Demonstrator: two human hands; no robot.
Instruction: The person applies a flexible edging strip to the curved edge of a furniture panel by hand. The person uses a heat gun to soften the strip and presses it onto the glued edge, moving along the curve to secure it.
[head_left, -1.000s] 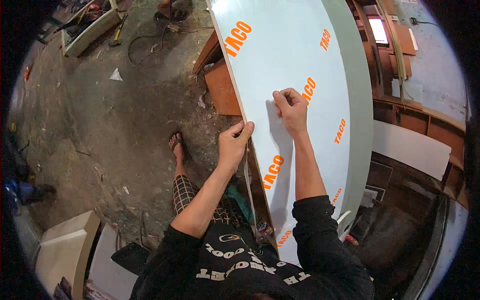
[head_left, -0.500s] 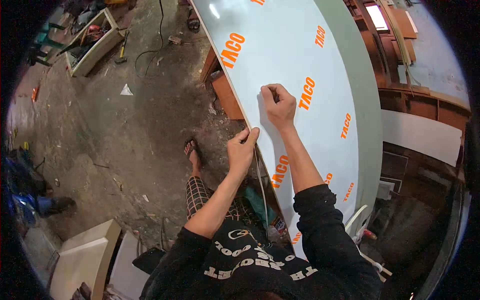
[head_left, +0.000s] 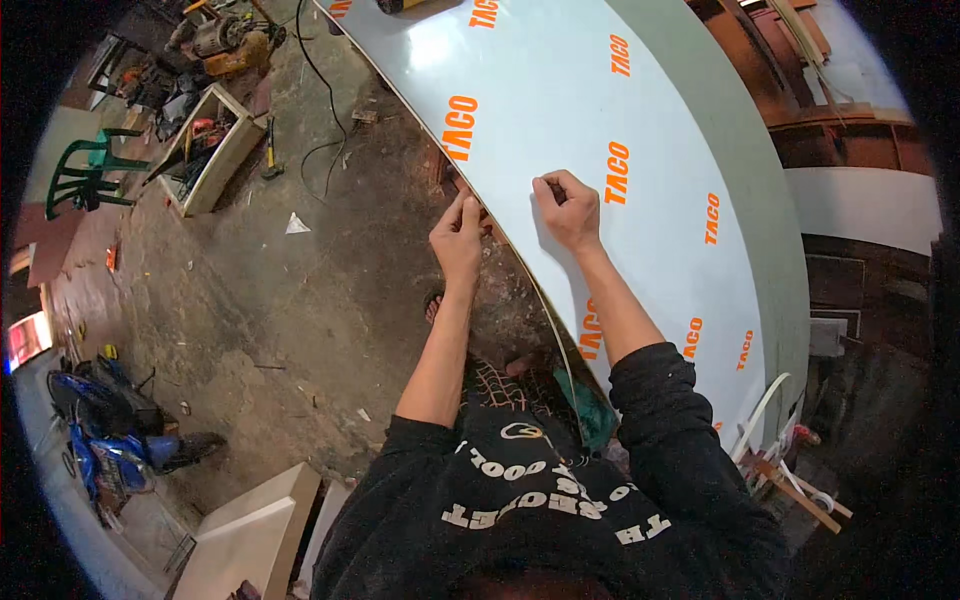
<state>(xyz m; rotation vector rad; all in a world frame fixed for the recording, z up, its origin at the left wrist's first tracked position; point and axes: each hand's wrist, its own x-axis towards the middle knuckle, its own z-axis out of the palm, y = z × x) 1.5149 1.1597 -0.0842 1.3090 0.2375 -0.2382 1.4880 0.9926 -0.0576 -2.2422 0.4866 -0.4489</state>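
Observation:
A large white panel [head_left: 520, 130] with orange lettering and a curved grey-green right border lies in front of me. My left hand [head_left: 458, 240] is at its left edge, thumb and fingers pinched on a thin pale edging strip [head_left: 556, 335]. Below that hand the strip runs along the edge, then hangs loose toward my body. My right hand [head_left: 570, 212] is over the white face, to the right of the left hand, its fingers curled with thumb against forefinger. Whatever it may hold is hidden inside the fingers.
On the concrete floor at left stand a wooden tool box [head_left: 225, 150], a hammer [head_left: 271, 158] and a green chair [head_left: 90, 170]. A black cable [head_left: 335, 110] trails beside the panel. A blue motorbike [head_left: 100, 430] is lower left, a pale board [head_left: 250, 535] near me.
My left hand has moved away from me along the panel edge. The right hand stays curled over the panel. My view has shifted, showing more of the left side.

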